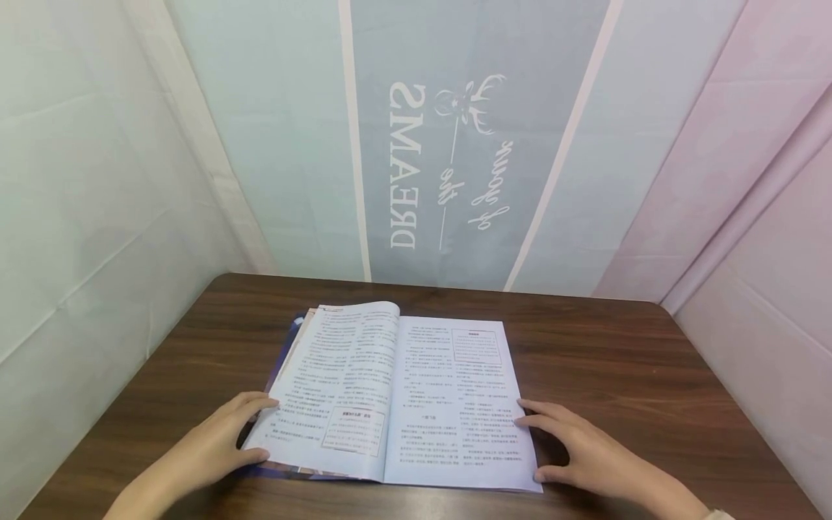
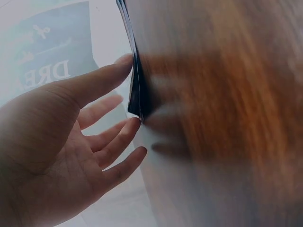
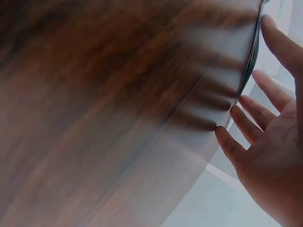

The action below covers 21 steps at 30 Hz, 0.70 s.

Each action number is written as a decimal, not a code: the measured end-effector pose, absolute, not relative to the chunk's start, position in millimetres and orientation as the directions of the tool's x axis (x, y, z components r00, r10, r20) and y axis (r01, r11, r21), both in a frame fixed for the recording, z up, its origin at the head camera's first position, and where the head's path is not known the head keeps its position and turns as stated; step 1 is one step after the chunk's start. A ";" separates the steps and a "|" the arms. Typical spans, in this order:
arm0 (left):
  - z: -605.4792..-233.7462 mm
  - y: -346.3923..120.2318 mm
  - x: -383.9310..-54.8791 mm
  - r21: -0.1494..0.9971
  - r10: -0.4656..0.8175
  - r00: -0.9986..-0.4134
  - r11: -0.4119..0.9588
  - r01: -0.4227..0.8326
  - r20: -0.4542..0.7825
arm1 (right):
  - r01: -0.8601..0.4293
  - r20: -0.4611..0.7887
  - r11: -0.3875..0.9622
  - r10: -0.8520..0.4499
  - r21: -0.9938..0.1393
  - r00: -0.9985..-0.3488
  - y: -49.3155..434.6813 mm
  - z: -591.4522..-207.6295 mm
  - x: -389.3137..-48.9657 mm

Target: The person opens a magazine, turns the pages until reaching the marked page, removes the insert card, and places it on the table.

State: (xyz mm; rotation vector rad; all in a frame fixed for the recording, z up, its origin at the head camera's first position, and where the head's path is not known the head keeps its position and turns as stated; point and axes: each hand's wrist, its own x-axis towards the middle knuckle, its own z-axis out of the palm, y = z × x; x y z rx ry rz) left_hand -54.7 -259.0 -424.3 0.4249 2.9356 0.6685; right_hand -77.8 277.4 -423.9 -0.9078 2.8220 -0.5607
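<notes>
A magazine (image 1: 455, 404) lies spread on the table, with columns of print on both pages and a boxed passage on each. Its left page (image 1: 331, 375) bows up near the spine, and a purple cover edge shows beneath it. At the left edge is my left hand (image 1: 217, 440), thumb and fingers apart, fingertips right at the page border. My right hand (image 1: 578, 448) is at the opposite edge, its fingers loosely spread and their tips at the border. In the left wrist view, the thumb and fingers of the left hand (image 2: 80, 127) straddle the magazine's thin dark edge (image 2: 136, 90).
The dark brown wooden table (image 1: 617, 361) has rounded far corners. Behind it hangs a pale curtain (image 1: 455, 144) with stripes, a deer head and mirrored lettering. White fabric walls (image 1: 97, 180) stand at both sides.
</notes>
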 end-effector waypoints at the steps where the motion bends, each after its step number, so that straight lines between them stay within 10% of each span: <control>1: -424.3 -259.9 -54.9 0.434 0.296 -0.954 0.865 0.252 -0.036 | -0.545 0.003 0.749 -0.587 -0.376 -0.809 277.1 -424.4 -77.7; 21: -420.6 -254.4 -54.5 0.420 0.291 -0.957 0.868 0.266 0.005 | -0.528 0.029 0.762 -0.560 -0.376 -0.828 265.0 -417.7 -86.0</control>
